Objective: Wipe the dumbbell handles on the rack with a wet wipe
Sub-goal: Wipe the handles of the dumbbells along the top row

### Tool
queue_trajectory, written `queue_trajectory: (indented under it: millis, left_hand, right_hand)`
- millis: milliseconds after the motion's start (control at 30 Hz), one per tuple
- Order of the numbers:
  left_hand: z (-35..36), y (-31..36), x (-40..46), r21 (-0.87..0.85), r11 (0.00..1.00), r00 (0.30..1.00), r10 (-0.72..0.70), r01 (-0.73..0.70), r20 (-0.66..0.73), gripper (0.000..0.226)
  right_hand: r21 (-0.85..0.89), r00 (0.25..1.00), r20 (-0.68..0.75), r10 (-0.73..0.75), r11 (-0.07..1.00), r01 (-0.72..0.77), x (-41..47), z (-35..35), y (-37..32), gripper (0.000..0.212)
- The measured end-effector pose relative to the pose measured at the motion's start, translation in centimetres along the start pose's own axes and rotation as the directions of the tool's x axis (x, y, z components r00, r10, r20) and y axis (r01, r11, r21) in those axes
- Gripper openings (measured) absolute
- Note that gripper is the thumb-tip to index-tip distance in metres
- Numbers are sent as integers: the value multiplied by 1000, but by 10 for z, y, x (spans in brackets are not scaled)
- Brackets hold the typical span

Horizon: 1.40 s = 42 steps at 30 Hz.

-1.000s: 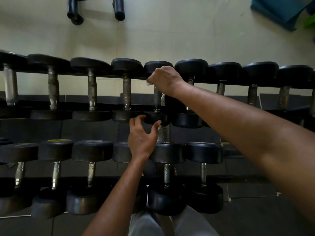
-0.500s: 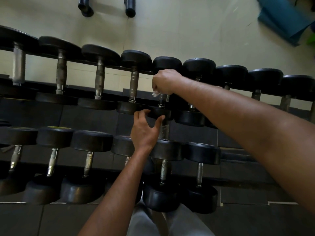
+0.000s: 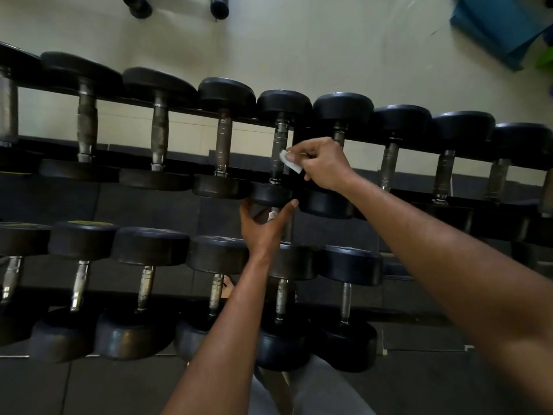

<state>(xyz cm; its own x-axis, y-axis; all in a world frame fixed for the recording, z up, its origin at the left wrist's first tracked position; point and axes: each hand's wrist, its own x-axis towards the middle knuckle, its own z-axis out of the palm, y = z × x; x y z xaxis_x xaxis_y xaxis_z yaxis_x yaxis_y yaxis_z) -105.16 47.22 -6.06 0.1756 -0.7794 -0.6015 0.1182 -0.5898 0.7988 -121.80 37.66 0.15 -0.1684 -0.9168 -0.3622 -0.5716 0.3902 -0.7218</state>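
A two-tier rack holds several black dumbbells with metal handles. My right hand [image 3: 321, 163] pinches a small white wet wipe [image 3: 288, 161] beside the metal handle [image 3: 279, 145] of a middle dumbbell on the upper row. The wipe sits at the handle's right side. My left hand [image 3: 264, 227] reaches under that dumbbell's near head [image 3: 269, 194], thumb and fingers spread around it, and a bit of white shows between the fingers.
The upper row of dumbbells [image 3: 158, 127] runs left to right, the lower row [image 3: 146, 283] sits nearer me. Behind the rack is pale floor with two black bar ends [image 3: 220, 6] and a blue mat [image 3: 502, 28] at top right. Dark rubber tiles lie below.
My right hand has come off the handle and moved down and right, now holding the wipe beside it. The view has shifted, and my left hand stays at the near head.
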Motion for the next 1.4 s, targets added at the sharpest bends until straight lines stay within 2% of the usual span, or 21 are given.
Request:
queue_trajectory:
  millis: [100,167,233,300,400,500,567,633,700,867,967,1033,1100,1167,1200,1267,1300,1333,1367,1400]
  left_hand:
    - [6,-7,8,-151,989,1000,-16,14,-15,84]
    - [4,-9,15,-184,983,1000,-31,30,1,68]
    - [-2,-10,22,-199,977,996,-71,80,55,41]
    - [-8,-7,27,-270,943,974,-153,195,166,30]
    - [-13,-6,31,-249,917,931,-242,311,273,48]
    - [-9,-9,24,-161,961,962,-194,226,194,65]
    - [-9,-7,20,-128,981,987,-137,147,87,60]
    - [-8,-8,20,-93,986,990,-132,136,56,43]
    - [-6,-6,19,-97,981,984,-160,167,77,36]
    - [8,-6,15,-274,935,969,-184,224,165,32]
    - [4,-6,19,-305,921,962,-191,244,193,35]
    - [-3,-9,24,-300,914,952,-216,275,215,44]
    - [-7,-6,28,-302,902,929,-220,310,297,60]
    - [-12,-2,28,-247,911,904,-231,331,360,61]
    - [-14,-1,26,-183,925,902,-257,333,346,58]
    - [-17,2,16,20,957,939,-289,291,187,59]
    - [-20,3,9,136,962,967,-246,236,62,65]
    - [-24,5,3,245,960,990,-129,137,-49,71]
    - [-28,7,1,339,941,994,53,-18,-95,72]
    - [-32,10,1,412,891,966,245,-193,-77,67]
  right_hand:
    - [-3,999,-10,-32,999,32,-2,3,10,19]
    - [-19,996,-46,-80,997,79,1,7,9,20]
    - [-58,988,-74,-135,990,131,4,12,7,21]
    - [-109,979,-95,-182,979,172,7,15,5,21]
    - [-198,963,-118,-242,956,216,9,18,4,22]
    - [-314,936,-158,-314,915,254,10,18,2,21]
    - [-383,908,-206,-366,884,269,13,16,-1,22]
    - [-426,882,-246,-401,862,274,17,13,-6,23]
    - [-464,869,-261,-420,844,269,21,11,-10,24]
    - [-522,866,-257,-429,816,250,23,13,-20,27]
    - [-516,872,-251,-420,820,246,25,13,-24,26]
    - [-533,866,-247,-435,807,254,26,12,-25,25]
    - [-564,845,-248,-474,780,272,26,9,-27,23]
    - [-606,829,-227,-512,740,291,26,8,-29,24]
    - [-639,826,-210,-523,713,289,26,10,-30,24]
    - [-700,821,-187,-539,659,273,25,11,-30,25]
    - [-714,815,-185,-548,645,272,25,12,-27,24]
    - [-721,815,-180,-551,637,271,25,13,-24,22]
    - [-727,817,-173,-550,631,271,26,13,-21,17]
    - [-727,820,-171,-547,632,270,26,14,-20,14]
